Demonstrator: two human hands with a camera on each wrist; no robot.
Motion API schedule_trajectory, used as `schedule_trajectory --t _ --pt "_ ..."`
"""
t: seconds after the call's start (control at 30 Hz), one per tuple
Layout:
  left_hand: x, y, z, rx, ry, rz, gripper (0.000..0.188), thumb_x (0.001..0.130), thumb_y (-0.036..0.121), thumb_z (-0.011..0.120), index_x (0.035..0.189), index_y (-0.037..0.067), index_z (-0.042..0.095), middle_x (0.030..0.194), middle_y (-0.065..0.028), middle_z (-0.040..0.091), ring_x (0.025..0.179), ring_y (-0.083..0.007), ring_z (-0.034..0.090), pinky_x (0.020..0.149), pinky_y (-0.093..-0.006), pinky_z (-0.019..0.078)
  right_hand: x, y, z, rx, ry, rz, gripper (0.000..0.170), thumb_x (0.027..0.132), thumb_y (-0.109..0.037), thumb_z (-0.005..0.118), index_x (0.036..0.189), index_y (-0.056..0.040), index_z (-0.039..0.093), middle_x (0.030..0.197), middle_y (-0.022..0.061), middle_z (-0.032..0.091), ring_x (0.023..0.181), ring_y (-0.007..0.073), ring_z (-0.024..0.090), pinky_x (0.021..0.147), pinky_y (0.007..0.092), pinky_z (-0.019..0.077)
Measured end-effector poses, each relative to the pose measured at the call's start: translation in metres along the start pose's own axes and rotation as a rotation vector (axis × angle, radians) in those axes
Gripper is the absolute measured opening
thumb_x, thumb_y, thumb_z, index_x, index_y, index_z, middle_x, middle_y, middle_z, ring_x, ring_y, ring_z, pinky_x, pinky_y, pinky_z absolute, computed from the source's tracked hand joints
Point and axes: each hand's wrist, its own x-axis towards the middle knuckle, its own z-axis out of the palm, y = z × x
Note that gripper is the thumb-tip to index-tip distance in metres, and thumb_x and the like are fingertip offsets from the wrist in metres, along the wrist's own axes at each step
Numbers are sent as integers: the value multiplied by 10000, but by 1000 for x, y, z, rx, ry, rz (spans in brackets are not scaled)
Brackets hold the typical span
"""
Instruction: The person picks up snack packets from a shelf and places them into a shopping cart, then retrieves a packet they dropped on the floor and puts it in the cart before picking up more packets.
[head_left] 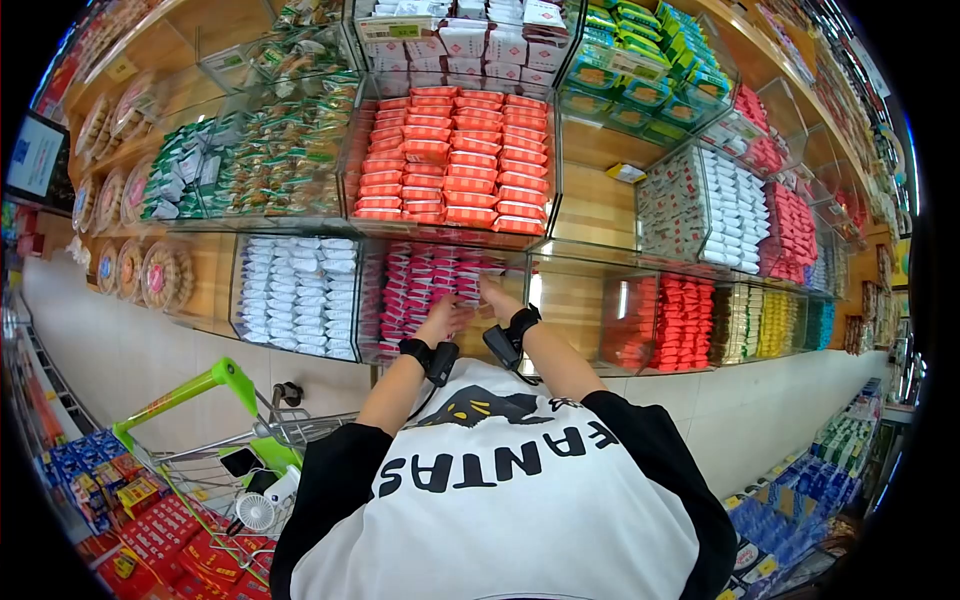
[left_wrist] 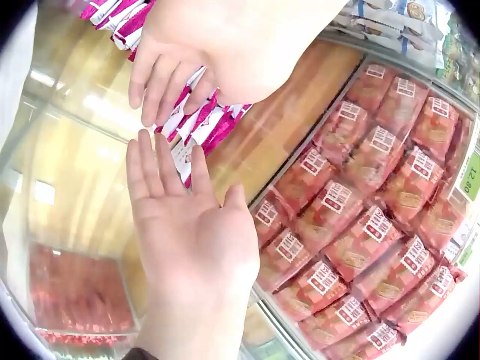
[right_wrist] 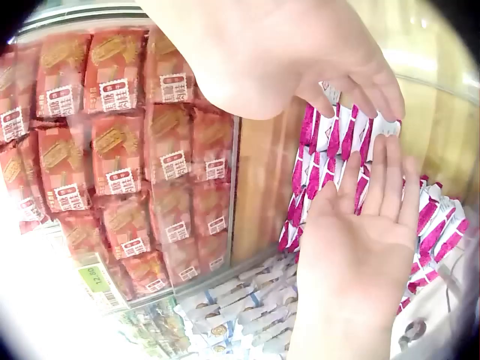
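Observation:
Both hands are inside a clear bin of magenta-and-white wrapped snack packets (head_left: 425,280) in the head view. My left hand (head_left: 440,320) is low over the packets, its fingers extended toward the right. My right hand (head_left: 500,298) lies at the right edge of the stack, fingers stretched out and gently bent. In the left wrist view, fingertips of the left hand (left_wrist: 217,52) and right hand (left_wrist: 195,232) come close together above the packets. The right wrist view shows the right hand (right_wrist: 300,60) and left hand (right_wrist: 356,247) with nothing gripped; packets lie behind their fingers.
A bin of stacked red packets (head_left: 455,160) stands just behind, its clear wall (head_left: 545,215) close to the hands. White packets (head_left: 298,295) fill the bin to the left. Bare wooden shelf (head_left: 565,300) lies to the right. A green-handled shopping cart (head_left: 175,395) stands at lower left.

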Motion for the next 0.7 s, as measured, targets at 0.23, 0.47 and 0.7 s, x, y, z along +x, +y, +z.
schedule_trajectory --t 0.23,0.47,0.7 --pt "29 -16 -11 6 -27 -64 455 785 396 406 1075 46 382 988 -180 520 866 -271 535 764 -353 425 8 0 2 -29 70 131 733 770 -642 191 1215 -70 295 1041 170 414 930 321 466 777 397 410" --pt "40 -25 -5 59 48 -9 512 792 498 375 1160 145 326 1055 -166 406 852 -254 490 773 -375 412 3 -9 11 -152 55 117 700 799 -601 117 1212 -78 331 1082 113 449 773 232 490 616 351 423" --pt "40 -18 2 222 -19 26 557 796 538 326 1174 130 297 1101 -154 362 879 -276 471 784 -399 395 19 1 10 -171 95 193 669 813 -571 124 1208 -82 351 1136 115 441 884 276 487 693 399 423"
